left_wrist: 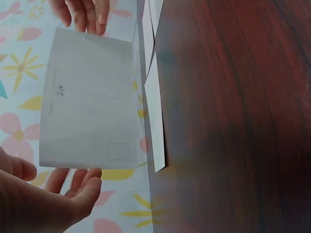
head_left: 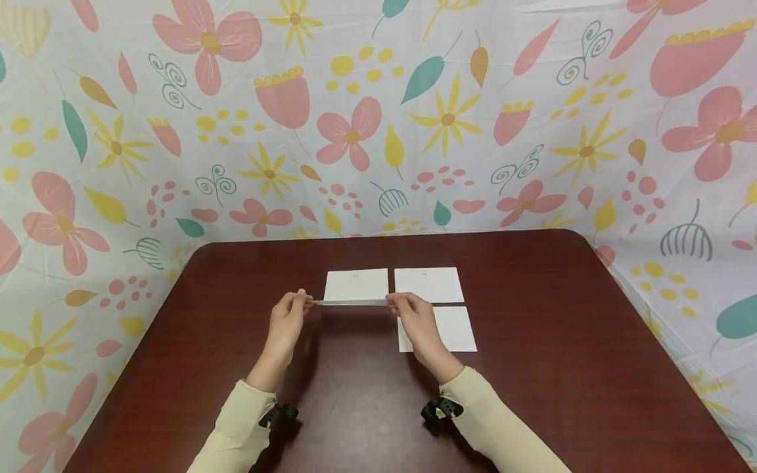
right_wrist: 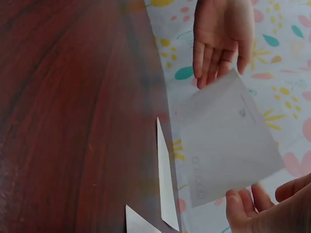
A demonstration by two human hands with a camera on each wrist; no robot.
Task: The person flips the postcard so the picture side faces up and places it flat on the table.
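Note:
Between both hands a white postcard is held above the table, almost edge-on in the head view. Its printed side, with a small stamp box and a thin dividing line, faces the left wrist camera on the postcard. My left hand pinches one short edge with the thumb and fingers. At the opposite short edge my right hand does the same, over a white card lying on the table. Two more white cards, one far left and one far right, lie side by side behind.
Dark reddish-brown wood makes up the tabletop. A white floral cloth hangs behind and along the sides. Each wrist wears a small black camera, one on the left and another on the right.

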